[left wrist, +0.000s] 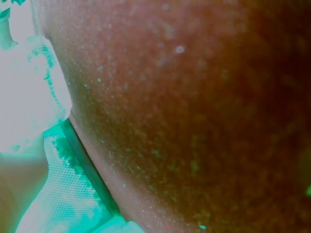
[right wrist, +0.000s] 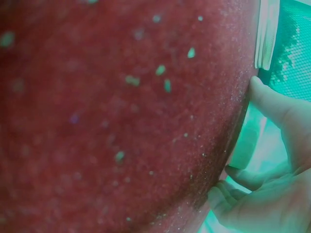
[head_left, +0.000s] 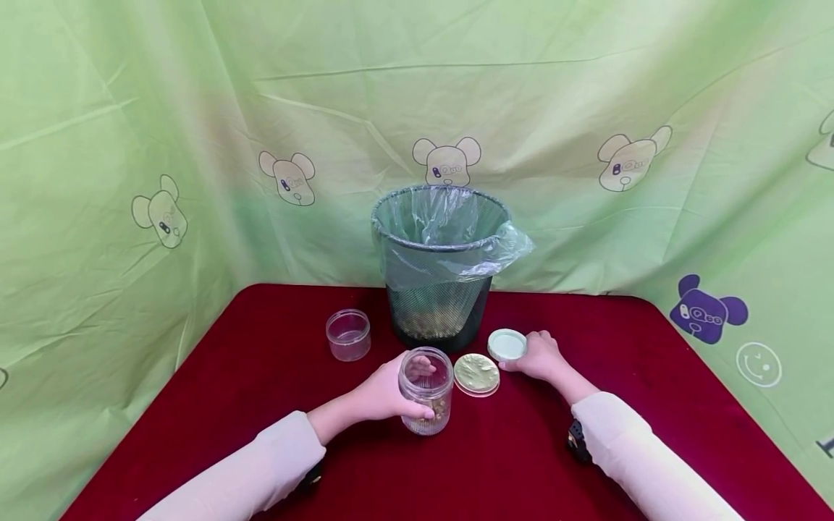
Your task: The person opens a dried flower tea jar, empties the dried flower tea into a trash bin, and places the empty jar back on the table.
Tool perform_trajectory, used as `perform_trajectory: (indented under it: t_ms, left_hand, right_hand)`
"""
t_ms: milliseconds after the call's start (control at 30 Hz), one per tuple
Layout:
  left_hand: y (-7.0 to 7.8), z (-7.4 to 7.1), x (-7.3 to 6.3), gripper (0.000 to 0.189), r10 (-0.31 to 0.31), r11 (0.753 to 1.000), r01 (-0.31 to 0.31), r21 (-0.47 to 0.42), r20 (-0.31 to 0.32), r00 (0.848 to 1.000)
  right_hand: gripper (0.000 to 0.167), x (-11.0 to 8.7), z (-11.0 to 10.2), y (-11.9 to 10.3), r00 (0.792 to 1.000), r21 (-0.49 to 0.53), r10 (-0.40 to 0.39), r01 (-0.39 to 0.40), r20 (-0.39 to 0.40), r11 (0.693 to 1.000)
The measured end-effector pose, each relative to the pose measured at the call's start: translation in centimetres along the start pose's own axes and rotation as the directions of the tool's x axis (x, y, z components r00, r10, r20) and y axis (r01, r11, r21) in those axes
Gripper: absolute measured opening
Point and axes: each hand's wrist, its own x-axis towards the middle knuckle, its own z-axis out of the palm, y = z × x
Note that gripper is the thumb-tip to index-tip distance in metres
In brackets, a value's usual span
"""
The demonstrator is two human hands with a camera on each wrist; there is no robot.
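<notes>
My left hand [head_left: 384, 391] grips a clear ribbed jar [head_left: 426, 423], thumb across the near side and fingers round the far side. Small brownish bits lie low in the jar, whose mouth is uncovered. In the left wrist view the jar [left wrist: 29, 82] is washed out beside the mesh bin. At the right, my right hand [head_left: 539, 356] holds a pale mint lid [head_left: 507, 345] by its edge, low at the cloth. The right wrist view has that lid [right wrist: 245, 141] between thumb and fingers. Between jar and lid lies a round gold-topped disc [head_left: 477, 373].
A black mesh bin [head_left: 472, 307] with a clear plastic liner [head_left: 515, 246] stands behind the hands, brownish bits at its bottom. Left of it sits a clear round container [head_left: 348, 340]. Dark red cloth [head_left: 508, 463] covers the table; a green printed curtain [head_left: 339, 43] hangs behind.
</notes>
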Motion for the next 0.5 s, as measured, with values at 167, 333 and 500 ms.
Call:
perform_trajectory:
  t_ms: [167, 333, 500]
  left_hand:
    - [0.1, -0.05, 0.0, 0.071, 0.006, 1.0, -0.006, -0.007, -0.001, 1.0]
    - [0.13, -0.06, 0.0, 0.072, 0.002, 1.0, -0.002, -0.007, 0.001, 1.0]
    - [0.09, -0.01, -0.03, 0.073, -0.011, 1.0, 0.011, -0.008, 0.003, 1.0]
  right_hand:
    - [0.067, -0.14, -0.25, -0.39, 1.0, -0.019, -0.009, 0.009, 0.005, 1.0]
    - [0.066, -0.32, -0.4, -0.63, 1.0, -0.03, -0.007, 0.007, 0.011, 1.0]
    - [0.067, -0.41, -0.39, -0.68, 1.0, -0.032, -0.005, 0.006, 0.014, 0.999]
